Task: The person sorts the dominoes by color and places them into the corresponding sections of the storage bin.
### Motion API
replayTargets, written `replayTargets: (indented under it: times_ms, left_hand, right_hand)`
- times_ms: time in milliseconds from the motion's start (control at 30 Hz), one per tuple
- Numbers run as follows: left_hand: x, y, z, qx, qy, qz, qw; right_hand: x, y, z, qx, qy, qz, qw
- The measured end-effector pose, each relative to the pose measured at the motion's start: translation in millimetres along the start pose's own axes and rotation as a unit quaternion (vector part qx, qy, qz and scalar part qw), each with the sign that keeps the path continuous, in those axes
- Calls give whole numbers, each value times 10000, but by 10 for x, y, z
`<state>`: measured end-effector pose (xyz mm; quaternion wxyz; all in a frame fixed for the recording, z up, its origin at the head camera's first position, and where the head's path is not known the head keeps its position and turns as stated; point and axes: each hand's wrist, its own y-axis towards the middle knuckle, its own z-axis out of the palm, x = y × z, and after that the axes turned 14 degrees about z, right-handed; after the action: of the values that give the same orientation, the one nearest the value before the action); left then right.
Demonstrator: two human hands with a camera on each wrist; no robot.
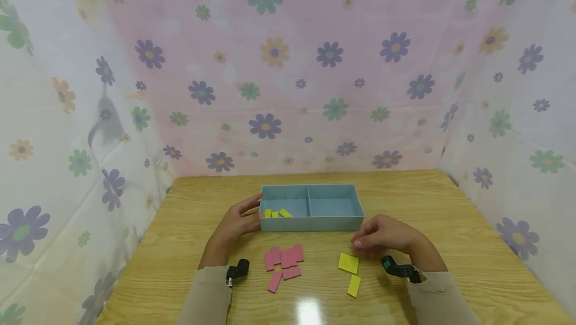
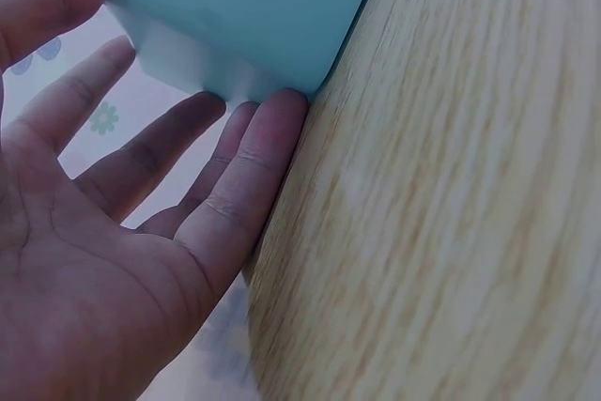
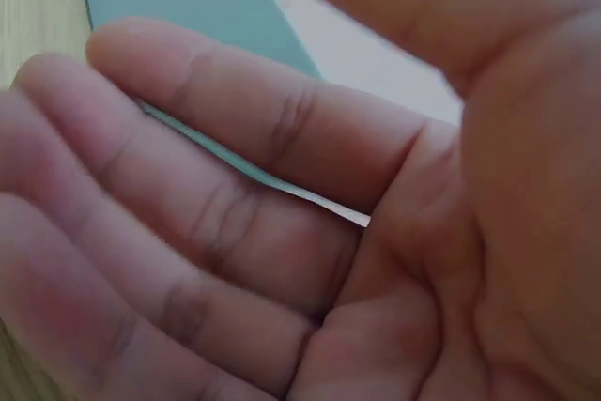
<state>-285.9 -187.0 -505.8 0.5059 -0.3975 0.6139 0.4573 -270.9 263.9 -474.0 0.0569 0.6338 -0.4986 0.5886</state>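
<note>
A light blue two-compartment box (image 1: 288, 224) sits on the wooden table. My left hand (image 1: 236, 222) rests its spread fingertips against the box's left end, which the left wrist view shows close up with the end wall (image 2: 244, 16). Over the table just off the box's front right corner is my right hand (image 1: 382, 237), fingers loosely bent. Its palm (image 3: 376, 326) and fingers hold nothing in the right wrist view. Close below this hand lie yellow tiles (image 1: 348, 263), with another yellow tile (image 1: 354, 286) nearer me. Several small yellow pieces (image 1: 283, 213) lie in the box's left compartment.
Several pink tiles (image 1: 288, 257) lie in a loose cluster in front of the box, between my hands. The box's divider (image 1: 308, 201) separates the left and right compartments. Flowered cloth (image 1: 288, 90) walls the table at the back and both sides.
</note>
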Motion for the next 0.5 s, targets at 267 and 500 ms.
replayTargets:
  times_ms: [267, 500]
  left_hand:
    - [31, 4, -3, 169, -53, 40, 9998]
    - [1, -6, -13, 88, -70, 12, 9999]
  right_hand:
    - [-133, 10, -21, 53, 207, 186, 9996]
    - [-117, 24, -21, -48, 125, 145, 9998]
